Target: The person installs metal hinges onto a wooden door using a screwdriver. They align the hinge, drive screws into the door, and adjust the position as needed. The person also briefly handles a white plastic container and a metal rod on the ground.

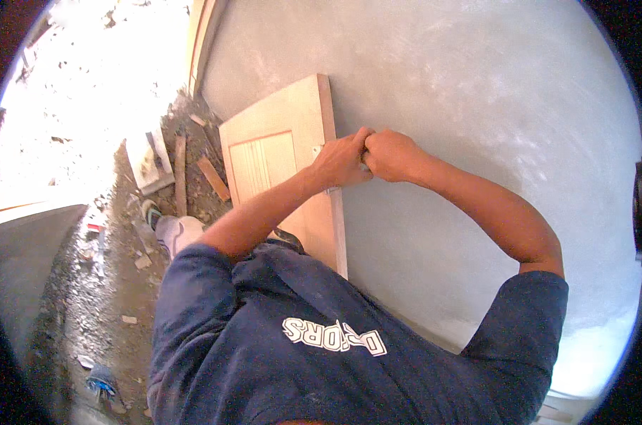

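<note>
A pale wooden door (310,106) with a recessed panel stands on edge in front of me, close to the grey wall. At its narrow edge my left hand (341,161) is closed, fingers bent, next to a small light metal piece (317,150) on the door. My right hand (392,156) forms a fist just to the right of the door edge and meets the left hand. Whatever the two hands grip between them is hidden by the fingers. Both forearms reach forward from dark blue sleeves.
The plastered grey wall (477,85) rises close on the right. Wood offcuts (213,178), a pale board (150,161) and rubble lie on the dirt floor at left. A blue object (101,382) lies lower left. A wooden frame (202,42) edges the bright opening.
</note>
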The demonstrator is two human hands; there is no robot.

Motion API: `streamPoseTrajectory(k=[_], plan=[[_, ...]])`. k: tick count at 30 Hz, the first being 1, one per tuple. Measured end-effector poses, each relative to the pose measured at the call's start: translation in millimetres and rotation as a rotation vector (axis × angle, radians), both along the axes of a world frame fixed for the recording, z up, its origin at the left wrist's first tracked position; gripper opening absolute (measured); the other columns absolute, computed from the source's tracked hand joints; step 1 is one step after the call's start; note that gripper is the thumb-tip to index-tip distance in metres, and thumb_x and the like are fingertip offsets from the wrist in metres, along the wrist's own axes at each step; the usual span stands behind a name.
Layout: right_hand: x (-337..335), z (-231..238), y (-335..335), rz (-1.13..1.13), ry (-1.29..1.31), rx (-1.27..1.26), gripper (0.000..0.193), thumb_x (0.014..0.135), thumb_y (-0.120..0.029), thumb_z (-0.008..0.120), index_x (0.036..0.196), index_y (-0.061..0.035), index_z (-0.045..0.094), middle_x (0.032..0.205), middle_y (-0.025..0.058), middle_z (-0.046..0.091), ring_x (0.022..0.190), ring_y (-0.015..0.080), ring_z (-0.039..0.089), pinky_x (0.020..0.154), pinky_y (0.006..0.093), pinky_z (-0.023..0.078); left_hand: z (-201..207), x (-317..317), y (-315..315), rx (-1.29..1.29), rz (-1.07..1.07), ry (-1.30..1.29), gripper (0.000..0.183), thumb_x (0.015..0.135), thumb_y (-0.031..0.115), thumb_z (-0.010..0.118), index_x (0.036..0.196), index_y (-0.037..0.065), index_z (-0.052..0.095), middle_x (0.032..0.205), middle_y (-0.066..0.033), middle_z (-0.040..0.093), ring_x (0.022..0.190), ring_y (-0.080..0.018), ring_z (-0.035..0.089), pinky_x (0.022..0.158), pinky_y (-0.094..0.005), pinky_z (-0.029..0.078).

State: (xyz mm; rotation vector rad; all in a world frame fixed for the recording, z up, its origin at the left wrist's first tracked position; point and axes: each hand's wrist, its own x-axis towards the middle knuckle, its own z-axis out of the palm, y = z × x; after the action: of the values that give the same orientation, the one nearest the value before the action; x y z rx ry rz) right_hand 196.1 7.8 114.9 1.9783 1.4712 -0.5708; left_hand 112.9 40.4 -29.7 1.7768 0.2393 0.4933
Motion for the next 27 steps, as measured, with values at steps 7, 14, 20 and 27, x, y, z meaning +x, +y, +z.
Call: streamPoseTrajectory(k=[7, 14, 20, 27], plan=[[-5.8, 5.0, 0.3, 0.166, -0.056, -0.197, 0.028, 0.097, -0.021, 0.052, 0.121, -0.0148, 0.066, 0.100, 0.0138, 0.073, 0.091, 0.0367, 0.070, 0.078, 0.0513, 0.055, -50.6, -35.8, 31.9, -0.275, 0.436, 0.043, 0.062, 0.083, 0.011, 0.074, 0.137, 0.000, 0.044, 0.122, -0.0211, 0.051, 0.107, -0.0316, 0.059, 0.092, -0.0424, 0.053], [-8.4, 17.5, -28.6, 0.162, -0.087, -0.109, 0.033, 0.097, -0.019, 0.052, 0.127, -0.0194, 0.065, 0.093, 0.0174, 0.073, 0.086, 0.0379, 0.071, 0.075, 0.0528, 0.056, -61.5, -25.2, 0.1, -0.191, 0.378, 0.044, 0.054, 0.086, 0.009, 0.070, 0.134, 0.001, 0.047, 0.116, -0.0199, 0.053, 0.101, -0.0296, 0.062, 0.086, -0.0417, 0.053], [-12.9, 8.7, -93.3, -0.148, 0.139, 0.285, 0.032, 0.101, -0.027, 0.052, 0.130, -0.0177, 0.064, 0.091, 0.0206, 0.072, 0.085, 0.0415, 0.069, 0.076, 0.0550, 0.054, -61.3, -9.6, -0.3, -0.110, 0.514, 0.049, 0.050, 0.086, 0.008, 0.071, 0.130, 0.004, 0.049, 0.109, -0.0169, 0.052, 0.092, -0.0265, 0.059, 0.081, -0.0415, 0.052], [-11.4, -25.4, -143.5, -0.462, 0.336, 0.514, 0.034, 0.104, -0.029, 0.049, 0.134, -0.0183, 0.061, 0.097, 0.0188, 0.072, 0.090, 0.0401, 0.069, 0.080, 0.0537, 0.053, -58.8, -18.1, -0.9, -0.152, 0.402, 0.123, 0.051, 0.087, 0.006, 0.072, 0.132, 0.006, 0.048, 0.114, -0.0136, 0.049, 0.102, -0.0240, 0.054, 0.083, -0.0385, 0.051]])
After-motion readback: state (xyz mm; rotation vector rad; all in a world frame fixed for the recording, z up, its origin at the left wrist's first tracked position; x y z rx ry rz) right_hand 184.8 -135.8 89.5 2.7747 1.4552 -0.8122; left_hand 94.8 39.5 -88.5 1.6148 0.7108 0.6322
